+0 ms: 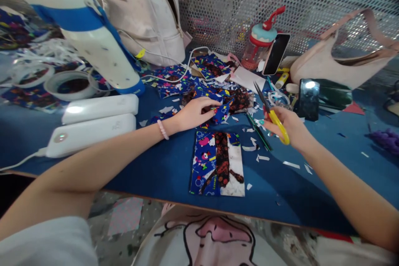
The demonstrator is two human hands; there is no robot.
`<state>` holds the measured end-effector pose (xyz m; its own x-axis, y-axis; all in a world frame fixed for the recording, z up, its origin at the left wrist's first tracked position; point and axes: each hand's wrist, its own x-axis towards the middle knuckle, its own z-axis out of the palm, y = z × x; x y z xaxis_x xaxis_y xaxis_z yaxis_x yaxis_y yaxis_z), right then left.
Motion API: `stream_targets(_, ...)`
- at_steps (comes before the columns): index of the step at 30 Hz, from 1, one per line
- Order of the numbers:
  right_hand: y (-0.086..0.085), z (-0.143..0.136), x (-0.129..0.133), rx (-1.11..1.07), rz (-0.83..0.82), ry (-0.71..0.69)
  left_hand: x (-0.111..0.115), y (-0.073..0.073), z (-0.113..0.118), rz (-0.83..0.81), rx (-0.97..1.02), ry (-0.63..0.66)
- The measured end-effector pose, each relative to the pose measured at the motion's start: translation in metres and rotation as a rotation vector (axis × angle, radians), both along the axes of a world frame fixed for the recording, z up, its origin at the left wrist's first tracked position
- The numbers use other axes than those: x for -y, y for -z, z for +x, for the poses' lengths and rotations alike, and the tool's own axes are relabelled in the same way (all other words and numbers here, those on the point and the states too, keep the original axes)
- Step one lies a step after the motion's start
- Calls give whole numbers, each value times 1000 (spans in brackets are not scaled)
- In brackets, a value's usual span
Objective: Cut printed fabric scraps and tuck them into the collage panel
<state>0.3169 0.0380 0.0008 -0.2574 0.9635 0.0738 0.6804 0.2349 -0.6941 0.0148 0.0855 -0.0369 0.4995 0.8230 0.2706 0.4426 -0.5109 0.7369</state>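
My right hand [289, 126] grips scissors [276, 121] by their yellow handles, with the dark blades pointing up and away to the left. My left hand [198, 113], a beaded bracelet on its wrist, reaches into the scrap pile; its fingers curl around a blue patterned fabric scrap [222, 113]. Part of that scrap is hidden under the hand. Nearer me lies a square patchwork piece [222, 161], blue print on its left, a dark brown strip down the middle and white on its right. Brown mesh-like scraps [241, 99] lie just beyond the left hand.
Green pens [260, 133] and white paper snippets [291, 165] lie between the hands. On the left are a tall bottle [99, 45], white power banks [93, 131] and tape rolls [70, 85]. Behind stand a backpack [146, 16], a cup [254, 52], phones [276, 55] and a handbag [336, 64].
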Motion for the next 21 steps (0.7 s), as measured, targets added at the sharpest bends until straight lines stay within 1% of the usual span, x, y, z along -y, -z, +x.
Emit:
stream_targets(2,-5,-19,-7,-98,-61,-37,4,0,3,-2,8,26)
stream_targets(4,-8,-39,-15,-214,-49,-72,6,1,5,-48,81,57)
stream_targets(6,-6,-58,-26,-196,-47,-165,8,1,6,-151,199,103)
stream_targets(8,-1,-72,-38,-175,-19,-213,8,0,6,-285,331,133)
stream_targets(10,5,-80,-52,-152,0,-192,8,-3,7,-385,440,127)
stream_targets(13,8,-81,-73,-150,14,-93,5,-8,6,-418,542,46)
stream_targets(15,2,-77,-87,-147,80,-62,1,-9,6,-402,561,-35)
stream_targets(17,-9,-73,-99,-130,211,-21,-5,-9,5,-421,555,-81)
stream_targets(19,-25,-71,-110,-150,348,39,-12,-9,7,-512,516,-42)
stream_targets(21,-41,-71,-118,-169,428,40,-20,-12,13,-653,452,59)
